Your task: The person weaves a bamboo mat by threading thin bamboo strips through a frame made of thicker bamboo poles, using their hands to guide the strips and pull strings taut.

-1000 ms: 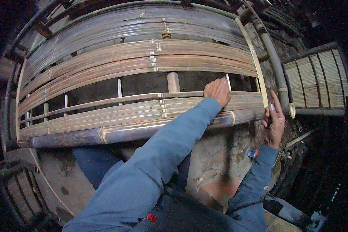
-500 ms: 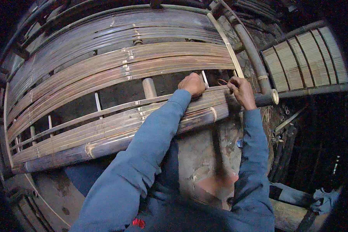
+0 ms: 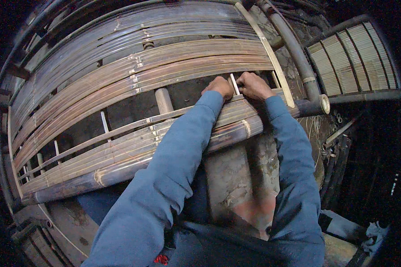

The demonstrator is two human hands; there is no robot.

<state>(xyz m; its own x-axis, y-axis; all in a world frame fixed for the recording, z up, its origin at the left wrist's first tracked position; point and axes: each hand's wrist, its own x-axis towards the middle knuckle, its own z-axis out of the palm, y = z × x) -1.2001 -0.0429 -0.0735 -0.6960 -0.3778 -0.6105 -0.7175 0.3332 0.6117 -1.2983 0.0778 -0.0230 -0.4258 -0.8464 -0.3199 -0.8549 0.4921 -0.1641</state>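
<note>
R hand (image 3: 254,86) moved in beside L hand (image 3: 219,86), both at thin slat (image 3: 233,83)

Bamboo frame (image 3: 120,147) – slats (image 3: 165,62) lashed across – on floor (image 3: 236,178)

Light is soft and even, daylight-like, falling from above onto the bamboo slat frame (image 3: 133,84); the pale slats in the middle are the brightest part, without harsh glare; the gaps between them read as dark bands. The blue sleeves (image 3: 173,178) are evenly lit, with mild shading in the folds; the hands (image 3: 238,86) are sharp enough, slightly soft at the knuckles. The fisheye lens bends every straight slat into an arc, more strongly toward the rim; the corners fall off into black vignette; the right side and lower edge sit in deep shadow, where detail is lost.
</note>
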